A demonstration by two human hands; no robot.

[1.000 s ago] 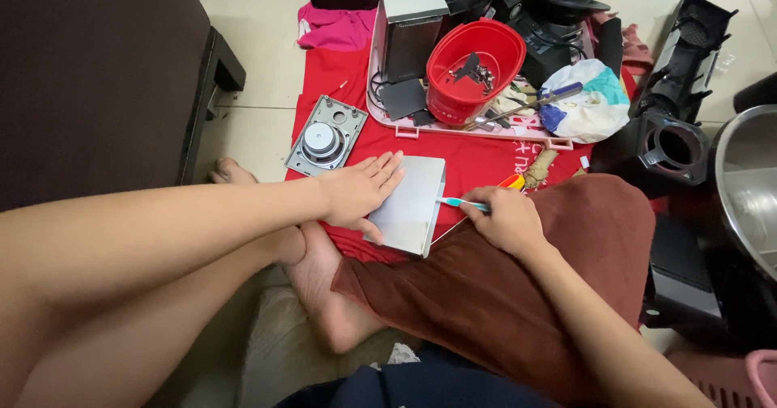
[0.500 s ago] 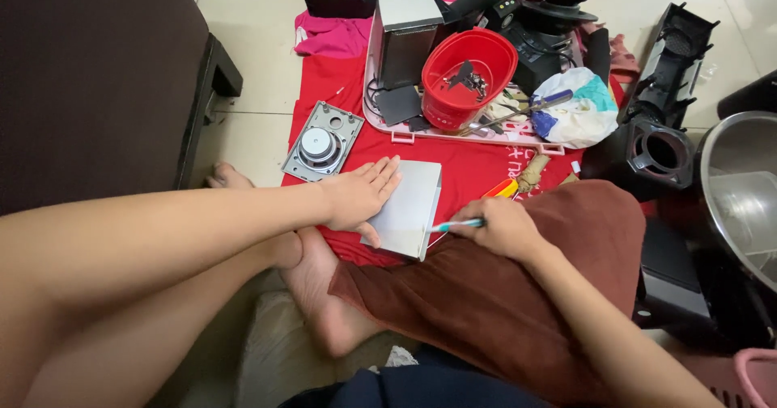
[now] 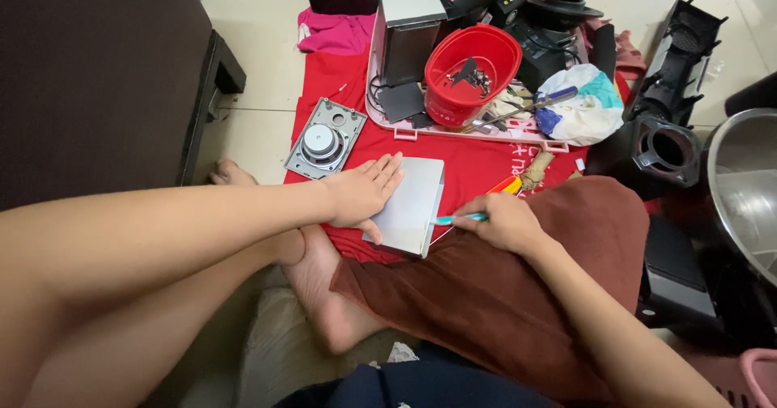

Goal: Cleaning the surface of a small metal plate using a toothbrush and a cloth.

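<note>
Left hand [image 3: 366,193] lies flat on the grey panel [image 3: 410,207], long axis pointing away; right hand [image 3: 503,223] grips a teal tool [image 3: 457,218] at its right edge.

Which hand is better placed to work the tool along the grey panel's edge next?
Probably the right hand: it grips the teal-handled tool with its tip at the grey metal panel. The left hand lies flat on the panel, pinning it.

A flat grey metal panel [image 3: 411,206] lies near the middle of the frame on red cloth, its long side running up and down, its right edge folded into a thin lip. A slim teal-handled tool [image 3: 460,218] lies level, its tip touching that lower right edge.
</note>
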